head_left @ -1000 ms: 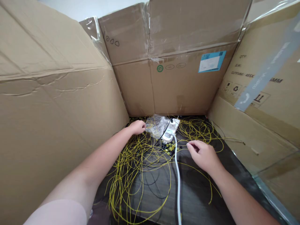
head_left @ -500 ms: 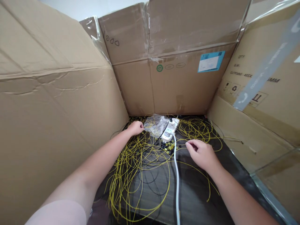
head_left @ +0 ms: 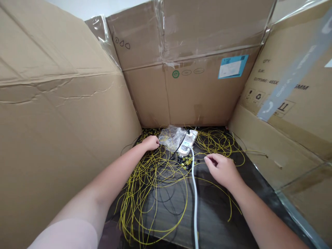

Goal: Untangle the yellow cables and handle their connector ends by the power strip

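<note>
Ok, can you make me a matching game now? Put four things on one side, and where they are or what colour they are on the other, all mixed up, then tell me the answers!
Things:
1. left hand
2. big tangle of wires
3. thick cord
4. label

Clues:
A. white, running toward the person
B. stuck on the back cardboard wall
C. fingers curled, beside the clear plastic bag
D. mostly yellow and full of loops

Right pairs: 1-C, 2-D, 3-A, 4-B
</note>
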Available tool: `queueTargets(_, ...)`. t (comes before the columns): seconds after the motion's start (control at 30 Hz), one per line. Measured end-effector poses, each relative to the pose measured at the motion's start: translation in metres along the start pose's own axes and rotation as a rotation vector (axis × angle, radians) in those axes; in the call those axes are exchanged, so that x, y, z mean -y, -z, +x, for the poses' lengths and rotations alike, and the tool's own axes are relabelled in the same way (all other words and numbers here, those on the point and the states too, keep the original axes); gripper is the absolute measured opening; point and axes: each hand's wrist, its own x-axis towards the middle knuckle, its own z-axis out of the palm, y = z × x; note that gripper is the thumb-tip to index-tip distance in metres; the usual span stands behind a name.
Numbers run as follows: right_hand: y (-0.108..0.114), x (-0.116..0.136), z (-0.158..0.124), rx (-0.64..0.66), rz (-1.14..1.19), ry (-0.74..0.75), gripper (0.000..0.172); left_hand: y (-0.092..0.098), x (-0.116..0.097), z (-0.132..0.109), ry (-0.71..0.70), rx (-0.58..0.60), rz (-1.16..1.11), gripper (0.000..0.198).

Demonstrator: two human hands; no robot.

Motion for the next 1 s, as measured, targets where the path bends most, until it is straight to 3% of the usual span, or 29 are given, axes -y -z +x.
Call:
queueTargets(0.57, 0.001, -0.003, 0.001, -0.007, 0.01, -0.008, 0.022, 0.013, -0.017, 0.001, -0.095, 0.061, 0.21, 0.018)
queueTargets(0.8, 0.001, -0.003, 0.001, -0.008, 0.004, -0.006, 0.022, 0.05, -0.022, -0.003, -0.12, -0.013, 0.21, 0.016)
queueTargets(1.0, 0.0, -0.002, 0.002, -0.009, 0.013, -0.01, 0.024, 0.077, -0.026, -0.011, -0.106, -0.148, 0.177, 0.016)
